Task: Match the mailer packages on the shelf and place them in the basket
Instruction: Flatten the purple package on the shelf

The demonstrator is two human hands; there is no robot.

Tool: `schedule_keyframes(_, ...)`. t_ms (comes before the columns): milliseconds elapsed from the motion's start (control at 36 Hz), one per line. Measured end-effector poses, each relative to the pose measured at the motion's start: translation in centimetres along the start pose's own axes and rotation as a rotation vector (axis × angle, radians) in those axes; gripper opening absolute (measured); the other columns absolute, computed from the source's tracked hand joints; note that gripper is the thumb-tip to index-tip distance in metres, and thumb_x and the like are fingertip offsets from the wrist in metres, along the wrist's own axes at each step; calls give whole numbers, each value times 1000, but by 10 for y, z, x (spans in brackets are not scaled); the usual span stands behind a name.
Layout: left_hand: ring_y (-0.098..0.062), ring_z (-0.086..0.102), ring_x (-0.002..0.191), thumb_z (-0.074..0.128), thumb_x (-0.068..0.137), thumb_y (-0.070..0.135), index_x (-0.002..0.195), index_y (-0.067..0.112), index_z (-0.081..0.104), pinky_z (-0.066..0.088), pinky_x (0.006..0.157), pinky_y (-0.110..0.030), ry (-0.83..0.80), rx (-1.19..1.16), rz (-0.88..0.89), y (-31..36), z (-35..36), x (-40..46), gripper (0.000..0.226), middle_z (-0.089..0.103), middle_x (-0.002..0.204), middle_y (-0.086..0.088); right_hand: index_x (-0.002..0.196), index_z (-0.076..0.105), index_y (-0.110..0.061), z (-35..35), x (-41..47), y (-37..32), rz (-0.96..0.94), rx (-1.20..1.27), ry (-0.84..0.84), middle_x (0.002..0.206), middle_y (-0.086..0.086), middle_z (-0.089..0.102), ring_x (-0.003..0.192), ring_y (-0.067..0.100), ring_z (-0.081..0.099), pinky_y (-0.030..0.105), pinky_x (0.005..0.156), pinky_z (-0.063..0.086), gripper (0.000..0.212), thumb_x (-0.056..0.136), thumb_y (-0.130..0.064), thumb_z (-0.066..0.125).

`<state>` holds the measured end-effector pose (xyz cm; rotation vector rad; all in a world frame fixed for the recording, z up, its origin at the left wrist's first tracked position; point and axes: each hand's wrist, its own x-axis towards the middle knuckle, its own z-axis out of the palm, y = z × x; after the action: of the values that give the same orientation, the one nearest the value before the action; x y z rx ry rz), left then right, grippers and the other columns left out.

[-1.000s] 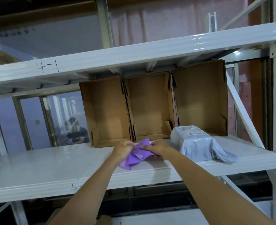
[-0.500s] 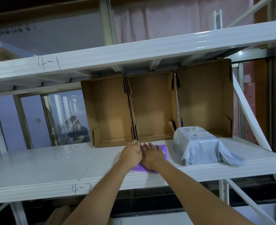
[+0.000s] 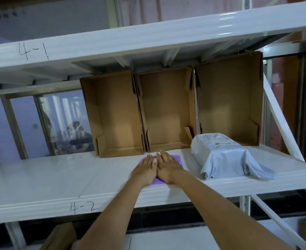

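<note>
— What are the hands doing up there?

— Both lie flat, palms down, side by side on a thin purple plastic mailer (image 3: 176,160). The left hand (image 3: 145,170) and the right hand (image 3: 167,167) touch along their inner edges, with fingers straight and close together, pressing on it rather than gripping.

— Where is that mailer?

— On the white metal shelf board (image 3: 49,179) with "4-2" handwritten on its front edge, just in front of the middle cardboard box. Only a strip of purple shows beyond the fingertips, plus a corner near the wrists.

— And the boxes?

— Three open brown cardboard boxes stand in a row at the back of that shelf, touching one another, their open sides facing us: the left box (image 3: 116,116), the middle box (image 3: 168,112) and the right box (image 3: 229,101). I see nothing inside them.

— Any other parcel?

— A bulky grey plastic mailer package (image 3: 224,156) with a printed label on top sits right of the hands, apart from them, in front of the right box. Its loose end trails towards the shelf's front edge.

— Above?

— Another white shelf beam (image 3: 148,38) marked "4-1". Behind the rack at left, a person (image 3: 80,139) is seen through a glass window.
</note>
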<state>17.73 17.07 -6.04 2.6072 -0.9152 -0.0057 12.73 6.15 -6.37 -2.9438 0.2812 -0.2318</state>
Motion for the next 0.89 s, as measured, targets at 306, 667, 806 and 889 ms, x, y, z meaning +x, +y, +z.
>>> schedule_keyframes(306, -16, 11, 148, 9, 101, 47, 154, 13, -1, 7, 121, -35, -47, 220, -192, -4, 7, 7, 64, 4, 162, -2, 155, -7, -13, 2, -12, 0, 213, 25, -50, 162, 10, -8, 150, 25, 1, 38, 120, 9, 72, 100, -55, 12)
schedule_keyframes(667, -18, 10, 148, 14, 91, 71, 154, 18, 6, 6, 121, -41, -90, 285, -186, -10, -4, -6, 83, 10, 161, -1, 155, 3, -7, -14, -28, 3, 259, -120, -122, 161, 12, 14, 149, 27, 14, 47, 120, 3, 79, 97, -61, 13)
schedule_keyframes(806, -19, 13, 148, 15, 90, 72, 154, 20, 8, 9, 120, -40, -76, 290, -176, -12, -2, -8, 83, 13, 161, 0, 155, 6, -9, -12, -28, 2, 264, -153, -98, 160, 12, 18, 148, 29, 16, 50, 120, 1, 81, 96, -63, 14)
schedule_keyframes(889, -19, 11, 148, 14, 90, 72, 154, 19, 7, 7, 121, -40, -80, 306, -185, -15, -3, -9, 84, 12, 161, -1, 155, 6, -8, -10, -28, 0, 262, -112, -89, 160, 11, 18, 148, 28, 15, 50, 119, 1, 81, 96, -63, 15)
